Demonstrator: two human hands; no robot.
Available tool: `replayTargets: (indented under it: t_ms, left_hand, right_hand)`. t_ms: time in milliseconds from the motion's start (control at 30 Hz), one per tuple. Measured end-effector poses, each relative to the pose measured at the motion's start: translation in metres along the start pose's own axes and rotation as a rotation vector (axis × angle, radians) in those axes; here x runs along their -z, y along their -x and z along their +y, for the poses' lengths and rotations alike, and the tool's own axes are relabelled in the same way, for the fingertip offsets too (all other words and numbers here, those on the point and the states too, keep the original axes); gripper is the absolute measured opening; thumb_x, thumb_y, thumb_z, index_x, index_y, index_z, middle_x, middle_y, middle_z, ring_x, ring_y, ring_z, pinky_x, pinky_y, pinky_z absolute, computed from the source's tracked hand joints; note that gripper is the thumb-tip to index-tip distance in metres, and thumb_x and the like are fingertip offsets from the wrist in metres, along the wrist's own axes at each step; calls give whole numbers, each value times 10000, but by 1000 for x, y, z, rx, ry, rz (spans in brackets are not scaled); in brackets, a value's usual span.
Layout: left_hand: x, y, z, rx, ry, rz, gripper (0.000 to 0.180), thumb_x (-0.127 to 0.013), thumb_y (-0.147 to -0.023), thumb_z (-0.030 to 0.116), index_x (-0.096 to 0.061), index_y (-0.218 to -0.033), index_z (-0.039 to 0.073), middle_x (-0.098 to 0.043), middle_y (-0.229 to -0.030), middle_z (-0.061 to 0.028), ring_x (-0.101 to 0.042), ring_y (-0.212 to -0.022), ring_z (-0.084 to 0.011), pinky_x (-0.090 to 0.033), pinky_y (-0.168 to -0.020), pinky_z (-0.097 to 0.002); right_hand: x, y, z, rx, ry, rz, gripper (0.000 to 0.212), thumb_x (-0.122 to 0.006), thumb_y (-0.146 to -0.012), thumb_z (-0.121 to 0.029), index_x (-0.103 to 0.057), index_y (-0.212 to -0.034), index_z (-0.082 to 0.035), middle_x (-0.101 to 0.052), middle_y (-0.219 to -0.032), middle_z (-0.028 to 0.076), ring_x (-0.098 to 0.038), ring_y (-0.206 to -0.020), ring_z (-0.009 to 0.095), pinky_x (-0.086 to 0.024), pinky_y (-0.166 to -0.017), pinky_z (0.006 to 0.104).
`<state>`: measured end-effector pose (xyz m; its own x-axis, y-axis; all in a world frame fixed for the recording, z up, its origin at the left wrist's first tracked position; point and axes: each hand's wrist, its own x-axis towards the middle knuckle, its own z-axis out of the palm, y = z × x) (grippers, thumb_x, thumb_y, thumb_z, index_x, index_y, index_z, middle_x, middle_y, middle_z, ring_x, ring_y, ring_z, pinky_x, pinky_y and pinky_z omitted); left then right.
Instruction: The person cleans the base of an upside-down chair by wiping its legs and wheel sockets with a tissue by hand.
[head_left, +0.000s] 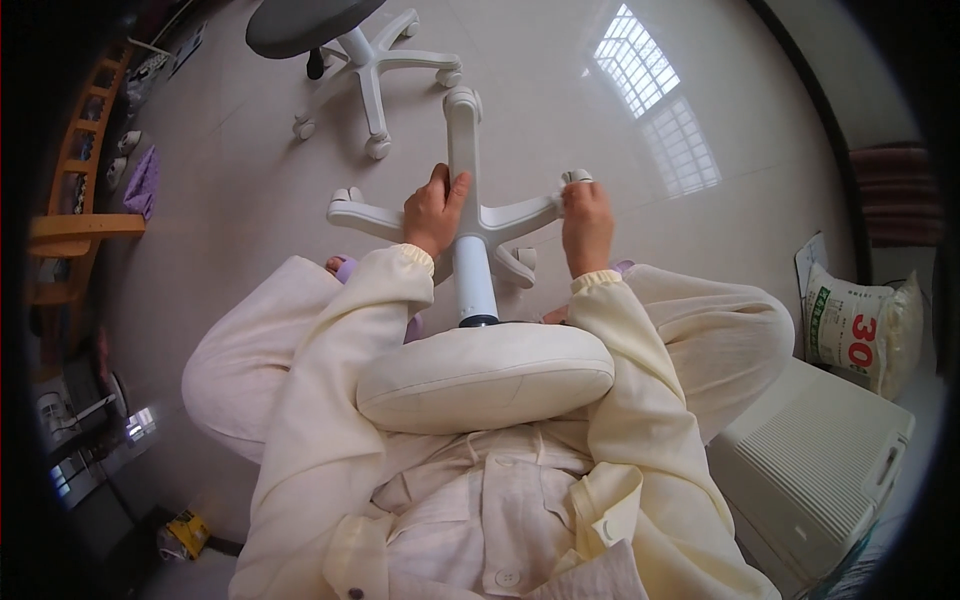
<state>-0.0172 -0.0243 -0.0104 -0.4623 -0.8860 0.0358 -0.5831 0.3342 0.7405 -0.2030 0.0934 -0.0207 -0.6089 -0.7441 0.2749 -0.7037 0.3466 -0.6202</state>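
A white swivel stool lies tipped on its side against my lap, its round cream seat (487, 378) toward me and its pale post (474, 275) pointing away. The star-shaped base (519, 215) with casters faces forward. My left hand (435, 215) is closed around the base beside the upright leg (462, 140), close to the hub. At the tip of the right leg, by a caster (576, 177), my right hand (587, 228) has its fingers pressed together. A bit of white shows at those fingertips; whether it is the caster or something held, I cannot tell.
Ahead on the glossy tiled floor stands another wheeled stool with a grey seat (305, 25). To my right are a white ribbed box (810, 450) and a printed plastic sack (858, 325). A wooden rack (85, 230) and a purple cloth (142, 183) are at the left.
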Motion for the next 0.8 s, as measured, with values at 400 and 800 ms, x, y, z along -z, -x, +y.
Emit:
replayTargets:
  t_ms: [400,800]
  left_hand:
    - [1,-1,2,10,-40,-24,446,-357,-952,491,-482,-942,63,-632,-752,-183,-597,-743,-420,-458,-668,-492]
    - [-4,1,3,-8,-10,-5,448,-368,-950,493,-488,-944,61,-630,-736,-171,-601,-720,-404,-462,-651,-475]
  right_hand:
    - [-15,1,-18,466,-145,-312,19,-568,-743,-30,-584,-746,-21,-544,-833,132,-561,-820,310,-486,-688,400]
    - [-25,4,-29,418,-345,-453,100,-636,-739,-79,-661,-836,-74,-631,-865,64,-578,-857,251,-455,-769,369]
